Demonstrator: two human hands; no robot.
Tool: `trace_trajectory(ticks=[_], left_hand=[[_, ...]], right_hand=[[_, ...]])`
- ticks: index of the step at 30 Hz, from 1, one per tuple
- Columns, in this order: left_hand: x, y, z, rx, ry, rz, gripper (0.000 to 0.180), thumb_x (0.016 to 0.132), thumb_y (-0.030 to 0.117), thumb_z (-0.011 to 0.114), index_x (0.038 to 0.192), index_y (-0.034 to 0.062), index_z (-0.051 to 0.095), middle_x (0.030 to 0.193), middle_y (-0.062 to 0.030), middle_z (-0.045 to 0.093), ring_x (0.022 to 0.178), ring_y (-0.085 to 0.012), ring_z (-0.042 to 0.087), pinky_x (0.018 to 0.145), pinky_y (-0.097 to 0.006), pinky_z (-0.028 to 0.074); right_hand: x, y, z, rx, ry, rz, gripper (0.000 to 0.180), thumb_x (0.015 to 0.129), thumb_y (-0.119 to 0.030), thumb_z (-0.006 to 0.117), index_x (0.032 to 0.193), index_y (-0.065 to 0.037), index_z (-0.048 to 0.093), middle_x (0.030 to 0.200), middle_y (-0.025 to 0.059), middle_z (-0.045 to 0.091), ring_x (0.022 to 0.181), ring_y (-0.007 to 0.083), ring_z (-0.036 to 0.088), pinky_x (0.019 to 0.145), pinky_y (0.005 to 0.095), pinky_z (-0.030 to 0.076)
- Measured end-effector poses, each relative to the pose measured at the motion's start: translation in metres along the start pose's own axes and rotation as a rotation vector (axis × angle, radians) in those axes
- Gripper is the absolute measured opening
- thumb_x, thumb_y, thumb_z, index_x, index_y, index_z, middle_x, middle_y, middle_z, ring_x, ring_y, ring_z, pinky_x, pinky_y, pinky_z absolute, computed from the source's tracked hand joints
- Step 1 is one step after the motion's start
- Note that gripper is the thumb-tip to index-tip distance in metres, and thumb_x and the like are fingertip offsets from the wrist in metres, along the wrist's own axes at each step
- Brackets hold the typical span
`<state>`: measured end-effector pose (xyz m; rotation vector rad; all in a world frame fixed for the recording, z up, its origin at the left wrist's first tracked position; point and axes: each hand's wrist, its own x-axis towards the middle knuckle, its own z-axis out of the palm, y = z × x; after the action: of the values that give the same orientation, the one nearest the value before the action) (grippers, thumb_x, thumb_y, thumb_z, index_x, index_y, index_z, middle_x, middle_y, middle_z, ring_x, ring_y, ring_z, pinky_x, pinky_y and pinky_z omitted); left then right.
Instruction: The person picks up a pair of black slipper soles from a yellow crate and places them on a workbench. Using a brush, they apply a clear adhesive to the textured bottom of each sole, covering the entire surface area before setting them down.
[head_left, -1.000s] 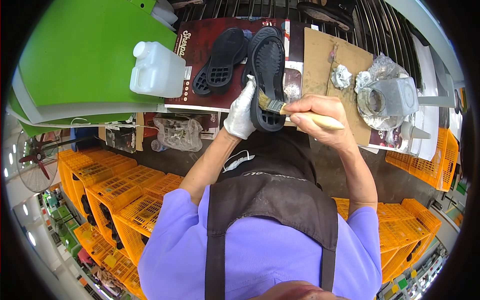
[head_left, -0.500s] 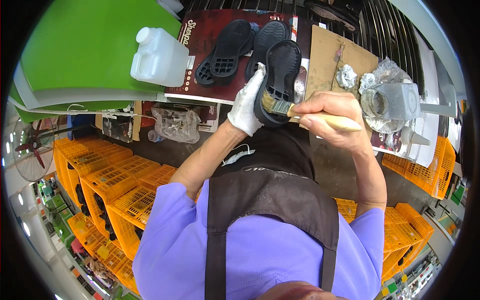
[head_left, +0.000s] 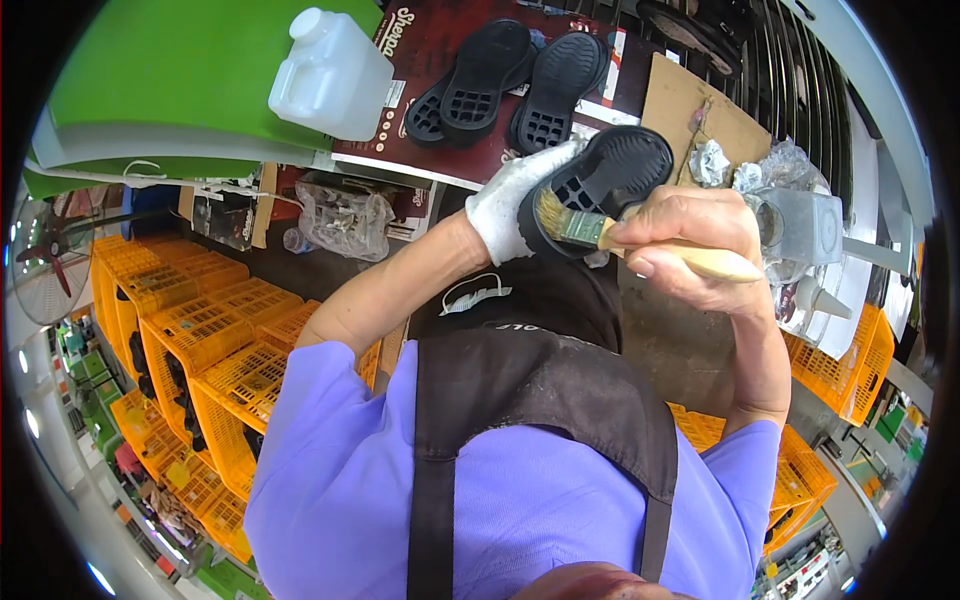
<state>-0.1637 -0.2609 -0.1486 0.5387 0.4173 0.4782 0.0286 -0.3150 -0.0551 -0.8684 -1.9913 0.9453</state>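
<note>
In a white glove, my left hand [head_left: 508, 196] grips a black shoe sole [head_left: 640, 165] by its side and heel end, its gridded inside facing up and its toe tilted to the right. My bare right hand [head_left: 690, 240] is closed round the pale wooden handle of a paintbrush [head_left: 585, 228]. The brush's bristles rest on the heel end of the sole, near its rim. Beyond my left hand, several more black soles [head_left: 487, 80] lie on a dark red printed cardboard sheet [head_left: 440, 165], some overlapping.
A white plastic jug [head_left: 335, 75] stands at the left by a green surface [head_left: 200, 60]. To the right are brown cardboard [head_left: 690, 100], crumpled wrapping [head_left: 710, 163] and a clear container [head_left: 808, 225]. Orange crates [head_left: 225, 330] are stacked behind on both sides. A fan [head_left: 50, 255] is at far left.
The held sole has turned clockwise, its toe swinging right and nearer. My left hand turned with it; my right hand and the brush shifted slightly right and nearer.
</note>
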Motion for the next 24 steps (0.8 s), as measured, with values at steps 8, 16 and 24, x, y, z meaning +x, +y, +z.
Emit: trace_trajectory(ticks=[8,16,24], left_hand=[[0.006,-0.004,-0.023,0.302,-0.105,-0.078,0.029,0.096,0.022,0.044,0.114,0.0036,0.058,0.104,-0.0094,0.065,0.089,-0.0156,0.064,0.078,-0.029,0.054],[-0.001,0.022,-0.013,0.903,-0.458,0.051,0.04,0.081,0.005,0.064,0.119,0.0011,0.054,0.109,-0.0072,0.063,0.094,-0.0111,0.061,0.082,-0.028,0.052],[0.009,0.021,-0.017,0.887,-0.57,-0.063,0.052,0.068,-0.004,0.073,0.117,0.0013,0.056,0.105,-0.0055,0.064,0.093,-0.0085,0.059,0.08,-0.025,0.052]], right_hand=[[0.009,0.001,-0.001,0.042,-0.137,-0.03,0.015,0.076,-0.01,0.071,0.087,-0.001,0.066,0.074,0.0092,0.066,0.064,0.0221,0.065,0.056,0.0299,0.05],[0.01,0.003,0.001,0.108,-0.185,-0.062,0.015,0.075,-0.007,0.072,0.088,-0.002,0.067,0.076,0.0099,0.066,0.066,0.0229,0.065,0.057,0.0302,0.051],[0.002,0.012,0.004,0.159,-0.186,-0.079,0.014,0.074,-0.012,0.073,0.083,-0.001,0.069,0.072,0.0102,0.065,0.062,0.0222,0.063,0.054,0.0299,0.049]])
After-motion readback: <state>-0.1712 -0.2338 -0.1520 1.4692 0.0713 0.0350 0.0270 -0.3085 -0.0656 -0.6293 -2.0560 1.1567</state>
